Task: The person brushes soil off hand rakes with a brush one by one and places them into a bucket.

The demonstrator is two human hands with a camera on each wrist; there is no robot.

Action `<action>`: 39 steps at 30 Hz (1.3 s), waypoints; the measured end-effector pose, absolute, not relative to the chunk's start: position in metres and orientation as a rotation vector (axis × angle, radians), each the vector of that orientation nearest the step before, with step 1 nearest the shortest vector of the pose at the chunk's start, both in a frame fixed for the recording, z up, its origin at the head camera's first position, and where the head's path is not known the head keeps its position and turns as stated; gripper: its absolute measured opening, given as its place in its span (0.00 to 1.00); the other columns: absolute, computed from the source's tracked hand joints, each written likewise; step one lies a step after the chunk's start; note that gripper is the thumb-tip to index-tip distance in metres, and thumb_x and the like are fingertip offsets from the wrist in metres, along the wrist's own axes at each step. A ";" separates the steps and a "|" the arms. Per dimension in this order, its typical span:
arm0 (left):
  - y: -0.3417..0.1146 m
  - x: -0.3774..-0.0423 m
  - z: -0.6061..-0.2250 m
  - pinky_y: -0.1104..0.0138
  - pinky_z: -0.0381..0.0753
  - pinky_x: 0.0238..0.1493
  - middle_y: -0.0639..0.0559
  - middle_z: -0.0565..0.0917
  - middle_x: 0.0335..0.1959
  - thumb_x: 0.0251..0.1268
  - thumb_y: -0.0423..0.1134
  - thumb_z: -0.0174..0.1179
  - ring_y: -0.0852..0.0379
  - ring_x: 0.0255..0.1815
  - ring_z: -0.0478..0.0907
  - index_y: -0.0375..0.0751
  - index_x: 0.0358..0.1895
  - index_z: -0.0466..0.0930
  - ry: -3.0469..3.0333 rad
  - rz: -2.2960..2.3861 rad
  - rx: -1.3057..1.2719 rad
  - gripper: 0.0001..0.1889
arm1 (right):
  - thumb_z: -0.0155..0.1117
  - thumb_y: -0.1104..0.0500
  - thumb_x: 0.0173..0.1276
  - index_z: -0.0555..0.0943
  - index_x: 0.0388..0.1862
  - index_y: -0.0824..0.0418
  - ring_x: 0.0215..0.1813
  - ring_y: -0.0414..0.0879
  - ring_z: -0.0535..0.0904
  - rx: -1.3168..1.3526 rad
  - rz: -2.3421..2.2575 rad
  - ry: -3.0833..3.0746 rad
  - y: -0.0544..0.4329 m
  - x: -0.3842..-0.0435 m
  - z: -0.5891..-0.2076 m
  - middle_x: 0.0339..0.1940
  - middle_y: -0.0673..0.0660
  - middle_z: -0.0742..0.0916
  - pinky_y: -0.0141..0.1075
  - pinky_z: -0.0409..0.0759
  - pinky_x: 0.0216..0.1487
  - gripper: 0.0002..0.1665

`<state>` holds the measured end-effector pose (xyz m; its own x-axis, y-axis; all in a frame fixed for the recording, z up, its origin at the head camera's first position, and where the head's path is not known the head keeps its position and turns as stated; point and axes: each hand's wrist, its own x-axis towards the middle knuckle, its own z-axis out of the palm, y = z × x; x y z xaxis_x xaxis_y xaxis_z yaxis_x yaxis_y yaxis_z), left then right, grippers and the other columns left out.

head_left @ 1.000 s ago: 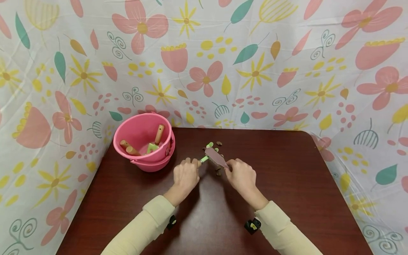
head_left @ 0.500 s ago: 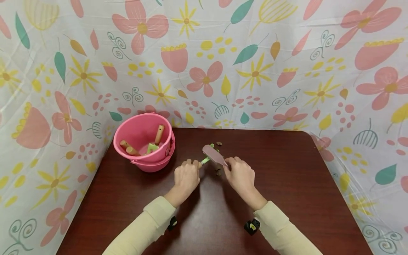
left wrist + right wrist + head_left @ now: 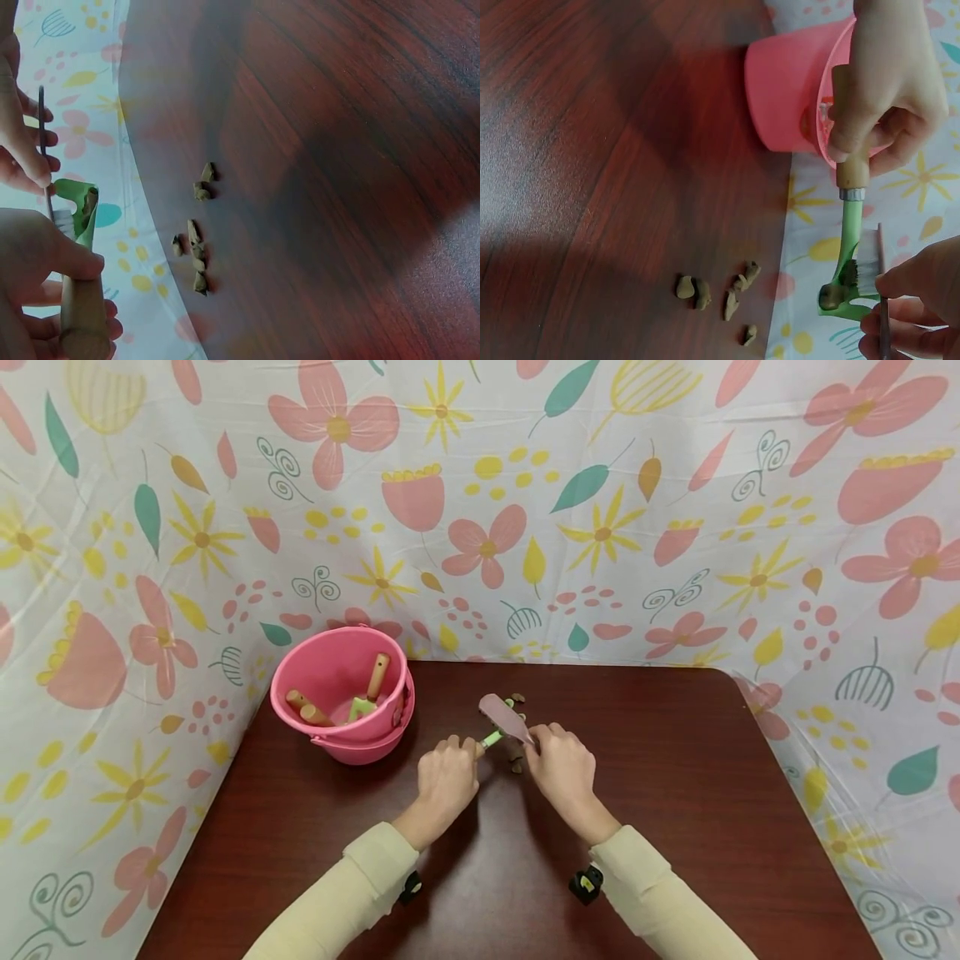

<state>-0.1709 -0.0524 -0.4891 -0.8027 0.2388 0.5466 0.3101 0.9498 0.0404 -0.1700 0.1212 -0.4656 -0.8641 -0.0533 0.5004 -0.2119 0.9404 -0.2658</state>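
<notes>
My left hand [image 3: 447, 781] grips the wooden handle [image 3: 853, 169] of a small garden fork with a green head [image 3: 847, 232]. My right hand [image 3: 558, 768] pinches a flat pinkish brush [image 3: 504, 717] by its narrow end. In the right wrist view, the brush's white bristles [image 3: 867, 262] touch the green head, where a dark brown clump [image 3: 830, 297] is lodged. The brush back hides much of the fork in the head view. Several brown lumps [image 3: 199, 255] lie on the table below, apart from both tools.
A pink bucket [image 3: 360, 747] stands tilted-looking at the table's back left, with several wooden-handled tools [image 3: 378, 675] inside. Behind the dark brown table [image 3: 675, 777] hangs a flowered cloth [image 3: 487, 468], which also runs along both sides.
The brush has tipped and shifted slightly up along the fork. My left hand, with the fork, has moved a little to the right; both hands keep their hold.
</notes>
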 end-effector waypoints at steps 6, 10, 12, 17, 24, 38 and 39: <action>-0.055 -0.175 -0.487 0.63 0.68 0.11 0.51 0.72 0.15 0.45 0.38 0.65 0.53 0.16 0.72 0.46 0.20 0.77 -2.536 -0.158 -0.378 0.05 | 0.69 0.59 0.52 0.85 0.33 0.59 0.19 0.50 0.76 0.202 0.408 -2.591 0.123 -0.169 -0.465 0.24 0.54 0.83 0.41 0.68 0.12 0.08; -0.058 -0.177 -0.486 0.63 0.69 0.11 0.50 0.73 0.16 0.44 0.38 0.65 0.52 0.17 0.73 0.45 0.22 0.78 -2.559 -0.156 -0.365 0.05 | 0.68 0.59 0.52 0.85 0.32 0.58 0.19 0.49 0.75 0.205 0.395 -2.610 0.124 -0.167 -0.463 0.24 0.54 0.83 0.40 0.68 0.12 0.08; -0.059 -0.179 -0.486 0.62 0.69 0.11 0.50 0.73 0.16 0.44 0.39 0.65 0.52 0.18 0.74 0.44 0.22 0.78 -2.565 -0.156 -0.355 0.05 | 0.69 0.59 0.52 0.86 0.32 0.58 0.20 0.49 0.76 0.206 0.386 -2.615 0.126 -0.166 -0.463 0.25 0.54 0.83 0.41 0.69 0.12 0.08; -0.061 -0.182 -0.486 0.61 0.70 0.12 0.50 0.74 0.17 0.42 0.40 0.67 0.51 0.19 0.75 0.44 0.23 0.78 -2.579 -0.152 -0.333 0.07 | 0.69 0.59 0.51 0.85 0.33 0.57 0.22 0.50 0.78 0.203 0.386 -2.631 0.129 -0.163 -0.463 0.25 0.54 0.83 0.42 0.70 0.13 0.08; -0.063 -0.183 -0.485 0.61 0.70 0.13 0.50 0.74 0.17 0.41 0.40 0.68 0.51 0.19 0.75 0.44 0.23 0.78 -2.584 -0.151 -0.328 0.08 | 0.69 0.59 0.52 0.85 0.34 0.57 0.19 0.48 0.75 0.203 0.402 -2.658 0.133 -0.158 -0.465 0.25 0.54 0.83 0.37 0.66 0.11 0.08; -0.062 -0.185 -0.484 0.61 0.70 0.13 0.49 0.73 0.17 0.44 0.38 0.66 0.50 0.19 0.74 0.44 0.22 0.77 -2.574 -0.202 -0.320 0.07 | 0.69 0.58 0.53 0.85 0.35 0.57 0.20 0.49 0.77 0.216 0.431 -2.606 0.138 -0.152 -0.468 0.27 0.54 0.84 0.37 0.66 0.11 0.09; -0.062 -0.185 -0.484 0.61 0.70 0.13 0.49 0.73 0.17 0.44 0.38 0.66 0.50 0.19 0.75 0.44 0.22 0.77 -2.575 -0.203 -0.321 0.07 | 0.69 0.58 0.53 0.85 0.35 0.57 0.21 0.49 0.77 0.216 0.434 -2.602 0.138 -0.152 -0.468 0.27 0.54 0.84 0.37 0.66 0.11 0.09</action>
<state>-0.1852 -0.0622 -0.4842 -0.8302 0.1867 0.5252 0.2665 0.9605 0.0799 -0.1519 0.1382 -0.4679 -0.8674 -0.0733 0.4921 -0.2290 0.9370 -0.2640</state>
